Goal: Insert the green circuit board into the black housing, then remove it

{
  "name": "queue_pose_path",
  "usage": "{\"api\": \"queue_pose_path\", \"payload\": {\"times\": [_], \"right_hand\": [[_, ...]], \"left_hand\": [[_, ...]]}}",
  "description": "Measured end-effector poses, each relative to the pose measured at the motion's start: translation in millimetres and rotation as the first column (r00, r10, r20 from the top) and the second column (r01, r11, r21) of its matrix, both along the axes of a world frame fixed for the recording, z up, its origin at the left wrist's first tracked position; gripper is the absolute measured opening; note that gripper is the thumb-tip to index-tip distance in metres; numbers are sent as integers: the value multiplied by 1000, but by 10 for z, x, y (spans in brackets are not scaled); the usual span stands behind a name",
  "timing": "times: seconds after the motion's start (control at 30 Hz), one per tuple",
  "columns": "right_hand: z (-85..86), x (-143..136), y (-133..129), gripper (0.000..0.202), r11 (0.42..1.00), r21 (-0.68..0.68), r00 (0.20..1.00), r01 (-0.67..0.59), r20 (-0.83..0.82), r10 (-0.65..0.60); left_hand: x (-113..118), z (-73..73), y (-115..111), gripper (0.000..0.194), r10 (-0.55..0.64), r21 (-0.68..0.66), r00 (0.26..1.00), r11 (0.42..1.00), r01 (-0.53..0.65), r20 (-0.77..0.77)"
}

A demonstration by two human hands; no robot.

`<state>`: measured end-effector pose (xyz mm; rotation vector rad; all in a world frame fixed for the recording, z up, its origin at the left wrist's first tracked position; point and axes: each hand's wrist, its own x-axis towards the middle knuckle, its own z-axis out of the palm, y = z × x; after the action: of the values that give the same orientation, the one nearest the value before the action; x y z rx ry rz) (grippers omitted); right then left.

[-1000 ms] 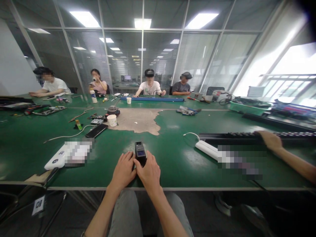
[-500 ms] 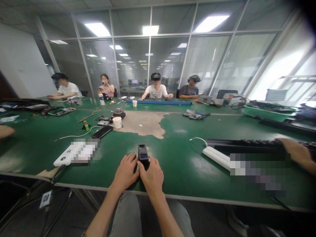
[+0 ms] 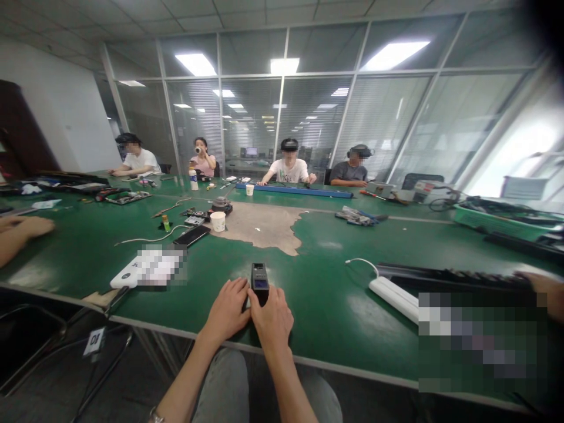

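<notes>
A small black handheld device (image 3: 259, 276) with buttons and a little screen stands on the green table in front of me. My right hand (image 3: 274, 314) is wrapped around its near end and right side, with the thumb along the left. Close by on the device's left rests my left hand (image 3: 228, 308), palm down, its fingers loosely stretched towards the device. Whether the left fingertips touch it I cannot tell. The device's lower near end is hidden by my right hand.
A white power bank-like box (image 3: 126, 276) lies left, near a black phone (image 3: 191, 236) and paper cup (image 3: 217, 222). A white strip (image 3: 392, 298) lies right. Other people's hands show at the left (image 3: 26, 232) and right edges (image 3: 544, 285). Across the table sit several people.
The camera view has tilted and turned slightly left, so everything sits a bit lower and further right. Another person's hand has come into view at left. My hands keep their places around the device.
</notes>
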<state>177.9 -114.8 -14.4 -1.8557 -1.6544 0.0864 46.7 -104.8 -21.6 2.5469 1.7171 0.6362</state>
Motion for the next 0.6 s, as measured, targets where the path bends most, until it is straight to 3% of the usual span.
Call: {"api": "queue_pose_path", "payload": {"times": [0.6], "right_hand": [[-2, 27, 46, 39, 994, 87, 991, -59, -118, 69]], "left_hand": [[-22, -8, 23, 57, -5, -22, 1000, 1000, 5, 28]]}}
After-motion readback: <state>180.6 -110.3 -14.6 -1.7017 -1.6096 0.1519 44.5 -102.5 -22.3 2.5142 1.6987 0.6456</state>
